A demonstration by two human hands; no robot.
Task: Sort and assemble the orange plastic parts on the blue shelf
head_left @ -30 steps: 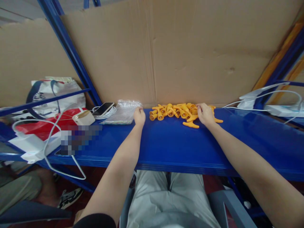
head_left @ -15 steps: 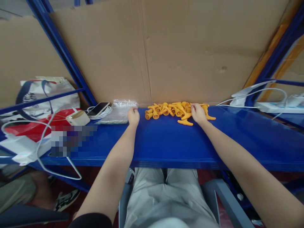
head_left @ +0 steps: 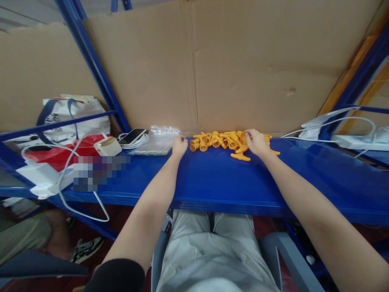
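A pile of orange plastic pieces [head_left: 214,140], some with hollow cone-shaped ends and some with T-shaped handles, lies along the back of the blue table [head_left: 225,184]. My right hand [head_left: 256,142] is over the right part of the pile, fingers bent in among the pieces; whatever they grip is hidden. One T-shaped piece [head_left: 240,157] lies at the front, just left of that hand. My left hand [head_left: 180,146] rests as a loose fist left of the pile, with nothing showing in it. Beside it lies a stack of clear plastic bags [head_left: 156,142].
Left of the bags are a phone [head_left: 133,137] on a coiled white cable, a white charger [head_left: 107,146], a red bag [head_left: 60,156] and a white tote bag [head_left: 88,117]. A cardboard sheet [head_left: 237,73] stands behind. At right lies a power strip [head_left: 358,142].
The camera view has shifted slightly, so the scene sits a little further right. Both hands keep about the same places by the pile and the bags.
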